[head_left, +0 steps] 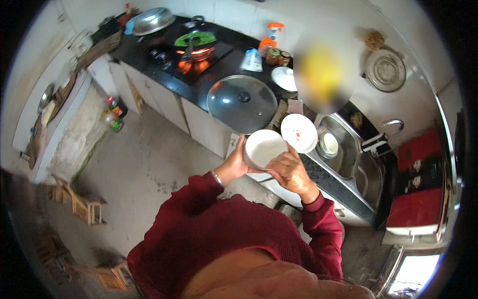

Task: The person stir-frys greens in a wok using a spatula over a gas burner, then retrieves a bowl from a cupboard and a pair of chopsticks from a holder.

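Between my hands a white bowl (263, 149) is tilted so that its pale inside shows, in front of the counter edge. My left hand (235, 162) grips its left side, thumb up along the wall. My right hand (291, 172) holds the lower right rim, its fingers bent over the edge; part of the bowl is hidden behind them. Just beyond the bowl, to the right, a white plate (298, 132) with a small red pattern lies on the counter. A large glass pan lid (242, 102) with a dark knob rests behind the bowl.
Green food fills a wok (194, 40) over a lit burner with orange flames (194, 65). At the right, the steel sink (343, 149) holds stacked bowls (328, 144). A spray bottle (271, 36), jars (273, 56) and a white pouch (252, 60) stand by the wall. Small wooden stools (84, 207) are on the floor.
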Demonstrator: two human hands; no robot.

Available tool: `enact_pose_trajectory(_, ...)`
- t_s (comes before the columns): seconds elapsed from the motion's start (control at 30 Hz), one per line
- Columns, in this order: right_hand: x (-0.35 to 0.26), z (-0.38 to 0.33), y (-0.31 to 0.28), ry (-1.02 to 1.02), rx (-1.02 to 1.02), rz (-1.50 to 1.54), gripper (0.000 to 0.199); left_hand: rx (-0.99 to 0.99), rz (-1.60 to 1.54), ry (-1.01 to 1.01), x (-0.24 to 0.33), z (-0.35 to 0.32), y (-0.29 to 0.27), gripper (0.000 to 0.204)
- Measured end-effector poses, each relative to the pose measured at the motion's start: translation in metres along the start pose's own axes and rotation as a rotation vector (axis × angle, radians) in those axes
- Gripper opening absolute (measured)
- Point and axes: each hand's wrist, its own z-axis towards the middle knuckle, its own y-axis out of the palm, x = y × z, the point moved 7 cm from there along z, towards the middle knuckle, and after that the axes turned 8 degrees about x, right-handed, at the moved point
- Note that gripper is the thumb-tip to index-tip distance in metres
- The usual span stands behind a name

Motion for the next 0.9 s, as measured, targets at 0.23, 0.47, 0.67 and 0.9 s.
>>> enact_pose_trajectory(0.23,-0.007,0.003,0.037,-0.064,-0.29,-0.072,0.023,-0.08,0.044,0.039,0.008,-0.021,-0.015,0.067)
enact_pose_trajectory(0.47,-0.015,0.047,-0.163,0.048,0.311,-0.46,0.06,-0.024,-0.09,-0.053,-0.008,-0.014,-0.046,0.064)
enact_pose_trajectory(0.67,-0.052,0.051,-0.334,0.111,0.633,-1.643,0.055,0.001,-0.119,-0.024,-0.006,-0.031,-0.079,0.065)
enact_pose_trajectory(0.9,0.012,-0.02,-0.434,0.92,0.287,-2.158,0.064,0.18,-0.077,0.058,-0.003,-0.057,-0.082,0.064)
